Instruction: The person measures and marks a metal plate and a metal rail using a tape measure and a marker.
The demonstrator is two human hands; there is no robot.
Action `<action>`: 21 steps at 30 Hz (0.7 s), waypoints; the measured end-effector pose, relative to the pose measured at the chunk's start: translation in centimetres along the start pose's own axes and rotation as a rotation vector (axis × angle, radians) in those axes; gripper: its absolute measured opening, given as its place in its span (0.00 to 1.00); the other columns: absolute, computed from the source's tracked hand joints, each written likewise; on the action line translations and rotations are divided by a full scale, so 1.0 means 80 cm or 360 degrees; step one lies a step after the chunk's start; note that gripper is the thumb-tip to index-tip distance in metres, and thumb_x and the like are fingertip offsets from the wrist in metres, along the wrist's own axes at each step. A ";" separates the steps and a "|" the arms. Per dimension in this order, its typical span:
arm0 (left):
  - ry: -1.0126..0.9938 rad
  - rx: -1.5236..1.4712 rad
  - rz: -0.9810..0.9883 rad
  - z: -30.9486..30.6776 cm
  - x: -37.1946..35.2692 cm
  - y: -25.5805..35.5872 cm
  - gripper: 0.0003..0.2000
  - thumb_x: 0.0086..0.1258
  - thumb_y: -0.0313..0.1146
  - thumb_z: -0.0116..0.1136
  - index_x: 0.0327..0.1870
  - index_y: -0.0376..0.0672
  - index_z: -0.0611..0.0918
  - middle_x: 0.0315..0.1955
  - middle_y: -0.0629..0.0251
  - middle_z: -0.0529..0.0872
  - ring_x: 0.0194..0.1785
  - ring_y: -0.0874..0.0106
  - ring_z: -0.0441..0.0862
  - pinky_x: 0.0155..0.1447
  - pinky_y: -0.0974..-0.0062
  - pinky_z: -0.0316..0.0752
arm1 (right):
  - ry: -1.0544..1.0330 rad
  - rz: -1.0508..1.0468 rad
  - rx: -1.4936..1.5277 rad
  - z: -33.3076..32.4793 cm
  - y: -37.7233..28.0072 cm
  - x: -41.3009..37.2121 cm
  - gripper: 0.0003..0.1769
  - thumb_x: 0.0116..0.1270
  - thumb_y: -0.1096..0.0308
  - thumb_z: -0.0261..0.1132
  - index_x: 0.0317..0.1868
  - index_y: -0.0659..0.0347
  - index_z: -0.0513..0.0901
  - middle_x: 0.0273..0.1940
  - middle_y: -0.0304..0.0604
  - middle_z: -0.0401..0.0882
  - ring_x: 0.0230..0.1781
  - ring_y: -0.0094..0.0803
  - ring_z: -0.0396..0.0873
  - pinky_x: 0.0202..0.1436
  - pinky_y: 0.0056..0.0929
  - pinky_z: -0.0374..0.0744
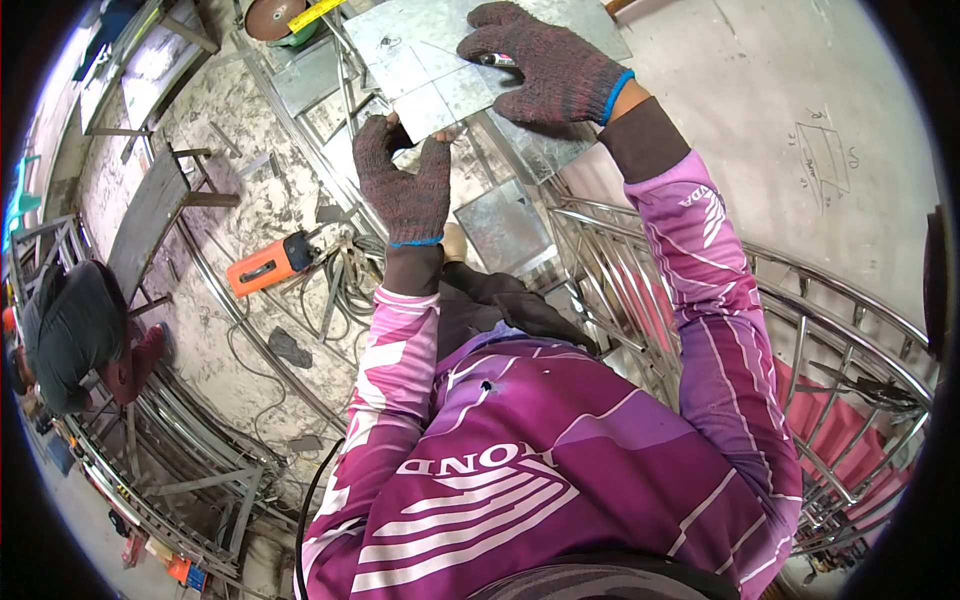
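Observation:
My left hand (403, 178), in a dark knitted glove with a blue cuff, grips the near corner of a thin grey metal sheet (425, 106) between thumb and fingers. Bare fingertips show at the glove's ends. My right hand (550, 68), gloved alike, lies over the sheet's right part with a white and dark marker (497, 60) held at its fingers. Thin drawn lines cross on the sheet's surface. Below it, another square metal plate (503, 226) lies lower down.
An orange power tool (268, 264) and cables lie on the floor. Chromed tube railings (840, 300) curve at the right. A co-worker (75, 325) bends down at the left near a wooden bench (150, 215). Yellow measuring tool (315, 13) lies at the top.

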State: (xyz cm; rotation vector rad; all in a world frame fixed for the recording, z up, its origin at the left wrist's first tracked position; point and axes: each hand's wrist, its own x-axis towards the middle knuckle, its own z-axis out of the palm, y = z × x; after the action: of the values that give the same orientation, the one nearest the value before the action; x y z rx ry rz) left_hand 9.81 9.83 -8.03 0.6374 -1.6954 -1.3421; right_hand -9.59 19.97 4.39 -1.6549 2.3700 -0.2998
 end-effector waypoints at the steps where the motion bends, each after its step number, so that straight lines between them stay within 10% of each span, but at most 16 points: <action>1: 0.0001 0.0018 0.0003 -0.001 0.001 0.001 0.29 0.63 0.30 0.76 0.63 0.37 0.74 0.53 0.58 0.81 0.54 0.69 0.82 0.60 0.69 0.79 | -0.0001 0.0001 0.0002 0.000 -0.001 0.001 0.36 0.54 0.59 0.75 0.66 0.44 0.77 0.76 0.48 0.64 0.71 0.48 0.72 0.73 0.44 0.75; 21: 0.0012 -0.0027 -0.0011 0.000 -0.002 -0.001 0.28 0.64 0.31 0.76 0.63 0.38 0.75 0.54 0.59 0.81 0.55 0.68 0.83 0.59 0.69 0.80 | 0.0132 -0.0194 -0.0058 0.013 0.021 0.007 0.31 0.59 0.69 0.71 0.64 0.41 0.79 0.75 0.46 0.65 0.69 0.49 0.75 0.70 0.44 0.78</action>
State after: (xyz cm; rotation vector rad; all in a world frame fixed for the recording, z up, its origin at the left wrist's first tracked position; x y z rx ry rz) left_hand 9.90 9.92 -8.12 0.6383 -1.6755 -1.3558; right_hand -10.96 19.96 2.89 -1.8416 2.3505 -0.3558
